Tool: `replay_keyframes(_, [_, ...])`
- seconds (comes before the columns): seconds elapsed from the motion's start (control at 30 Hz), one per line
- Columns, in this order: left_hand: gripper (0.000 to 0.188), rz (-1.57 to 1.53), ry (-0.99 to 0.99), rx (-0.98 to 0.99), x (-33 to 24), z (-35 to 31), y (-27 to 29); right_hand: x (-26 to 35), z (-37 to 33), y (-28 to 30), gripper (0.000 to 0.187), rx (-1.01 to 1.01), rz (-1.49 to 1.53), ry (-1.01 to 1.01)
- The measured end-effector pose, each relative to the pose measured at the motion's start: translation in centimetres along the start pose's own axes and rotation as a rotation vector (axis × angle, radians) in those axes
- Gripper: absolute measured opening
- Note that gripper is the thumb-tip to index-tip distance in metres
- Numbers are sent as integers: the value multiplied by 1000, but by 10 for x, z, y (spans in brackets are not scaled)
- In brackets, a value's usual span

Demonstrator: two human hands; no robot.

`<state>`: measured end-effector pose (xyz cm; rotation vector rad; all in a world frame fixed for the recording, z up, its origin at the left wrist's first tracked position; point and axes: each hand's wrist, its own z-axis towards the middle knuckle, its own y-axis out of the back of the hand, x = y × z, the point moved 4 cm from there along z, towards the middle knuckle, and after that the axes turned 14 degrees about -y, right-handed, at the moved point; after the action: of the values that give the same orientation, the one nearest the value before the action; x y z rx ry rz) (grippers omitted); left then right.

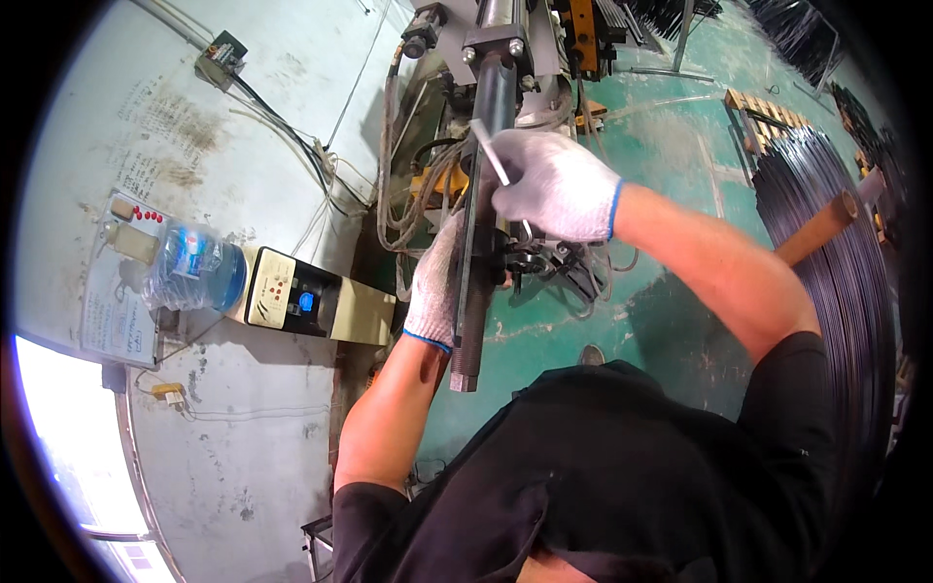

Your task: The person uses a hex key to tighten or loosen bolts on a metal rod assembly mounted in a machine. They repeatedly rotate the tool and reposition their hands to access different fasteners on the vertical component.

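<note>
My right hand [559,185], in a white knit glove with a blue cuff, is closed round a thin, pale metal rod-shaped tool [490,153]. Its tip slants up and left across the machine's dark cylinder [496,92]; the exact kind of tool cannot be made out. On the left of the machine's long dark bar [468,340], my left hand [432,291] wears a matching glove and rests against the bar's side. The bar hides its fingers. A threaded end with a small tip points toward me.
Grey hoses [394,194] hang on the machine's left. Beside the wall stands a water dispenser [364,311] with a blue bottle [209,267]. To the right lie long dark metal rods [836,282] and a rusty pipe [821,228]. A wooden pallet [763,112] sits on the green floor.
</note>
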<state>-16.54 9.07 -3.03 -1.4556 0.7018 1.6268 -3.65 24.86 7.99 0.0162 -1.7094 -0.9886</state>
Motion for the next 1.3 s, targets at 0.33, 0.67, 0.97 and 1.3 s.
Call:
replay_keyframes(0.33, [38, 34, -106, 66, 29, 6, 23, 38, -108, -32, 26, -143, -749, 829])
replay_keyframes(0.67, [48, -49, 155, -82, -24, -9, -6, -47, -149, -76, 52, 13, 941, -224])
replay_keyframes(0.97, [30, 186, -49, 67, -29, -7, -5, -1, -125, -106, 20, 278, 1037, -338])
replay_keyframes(1.3, [40, 38, 77, -62, -8, -4, 0, -100, -86, -55, 15, 354, -145, 16])
